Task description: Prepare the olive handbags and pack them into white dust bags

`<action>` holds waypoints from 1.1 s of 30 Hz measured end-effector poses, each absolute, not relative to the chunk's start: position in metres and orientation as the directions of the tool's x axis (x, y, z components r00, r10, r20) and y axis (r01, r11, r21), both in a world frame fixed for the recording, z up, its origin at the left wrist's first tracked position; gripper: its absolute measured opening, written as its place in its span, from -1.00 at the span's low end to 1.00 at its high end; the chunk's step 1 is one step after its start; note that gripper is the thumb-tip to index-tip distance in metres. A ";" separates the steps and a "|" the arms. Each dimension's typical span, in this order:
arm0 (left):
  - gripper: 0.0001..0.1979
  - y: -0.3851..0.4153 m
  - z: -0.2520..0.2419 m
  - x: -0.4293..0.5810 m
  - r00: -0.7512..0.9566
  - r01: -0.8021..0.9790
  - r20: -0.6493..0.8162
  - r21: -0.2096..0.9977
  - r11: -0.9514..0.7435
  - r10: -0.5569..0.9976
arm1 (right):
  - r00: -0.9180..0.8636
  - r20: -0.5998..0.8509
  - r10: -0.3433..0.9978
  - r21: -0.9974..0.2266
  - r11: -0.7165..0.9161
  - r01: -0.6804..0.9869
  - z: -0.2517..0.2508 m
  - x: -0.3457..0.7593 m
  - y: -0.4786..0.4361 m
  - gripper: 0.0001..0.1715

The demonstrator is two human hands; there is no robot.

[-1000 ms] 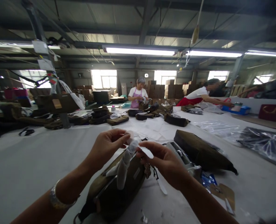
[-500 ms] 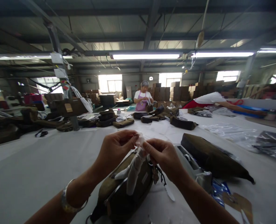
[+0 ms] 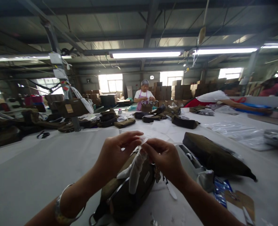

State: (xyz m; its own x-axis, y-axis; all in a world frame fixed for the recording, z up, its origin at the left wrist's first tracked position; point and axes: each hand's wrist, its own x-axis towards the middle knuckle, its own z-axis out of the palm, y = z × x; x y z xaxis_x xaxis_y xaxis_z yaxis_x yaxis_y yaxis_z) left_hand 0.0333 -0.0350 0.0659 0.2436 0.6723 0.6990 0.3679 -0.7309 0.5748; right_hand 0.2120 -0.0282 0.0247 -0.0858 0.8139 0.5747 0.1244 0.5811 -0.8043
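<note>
Though held apart one second ago, now joined: left hand, right hand fingertips pinching top of white wrap on olive bag, bench front edge; sealing likely begun.

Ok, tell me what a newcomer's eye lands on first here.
Two bare hands meet at centre: the left hand and right hand pinch a white crinkled plastic wrap over a dark olive fabric bag. To the right lie a grey tape dispenser and another long olive bag.
</note>
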 end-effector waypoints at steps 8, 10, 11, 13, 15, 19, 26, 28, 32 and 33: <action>-0.62 -0.036 0.076 0.042 0.239 0.143 0.517 0.819 -0.556 0.822 | -0.230 0.932 0.280 -0.153 0.880 0.450 0.034 0.228 -0.024 -0.85; -0.62 -0.033 0.076 0.038 0.177 0.064 0.524 0.839 -0.541 0.833 | -0.385 0.901 0.201 0.002 0.885 0.465 0.030 0.232 -0.021 -0.76; -0.61 -0.030 0.076 0.036 0.127 0.024 0.532 0.842 -0.539 0.837 | -0.437 0.879 0.188 0.048 0.878 0.475 0.026 0.233 -0.019 -0.73; -0.59 -0.024 0.073 0.031 0.028 -0.020 0.547 0.837 -0.547 0.837 | -0.498 0.845 0.196 0.083 0.871 0.485 0.015 0.234 -0.017 -0.71; -0.58 -0.021 0.066 0.029 0.001 0.011 0.551 0.834 -0.551 0.834 | -0.509 0.831 0.224 0.033 0.894 0.448 0.000 0.236 -0.017 -0.69; -0.46 -0.031 0.038 0.034 0.168 0.330 0.542 0.756 -0.565 0.823 | -0.276 0.888 0.367 -0.248 0.889 0.386 -0.028 0.248 -0.018 -0.64; -0.46 -0.026 0.023 0.039 0.271 0.576 0.486 0.610 -0.544 0.831 | 0.155 0.598 0.786 -0.701 0.420 0.576 -0.084 0.307 -0.008 -0.76; -0.51 -0.012 0.027 0.036 0.253 0.587 0.608 0.522 -0.618 0.753 | 0.152 0.527 0.836 -0.712 0.336 0.617 -0.101 0.324 -0.014 -0.72; -0.56 0.014 0.024 0.025 0.373 0.571 0.706 0.337 -0.749 0.602 | 0.162 0.450 0.878 -0.714 0.245 0.655 -0.130 0.346 -0.043 -0.72; -0.57 0.020 0.020 0.023 0.422 0.555 0.690 0.316 -0.769 0.588 | 0.170 0.434 0.885 -0.715 0.223 0.663 -0.137 0.350 -0.051 -0.72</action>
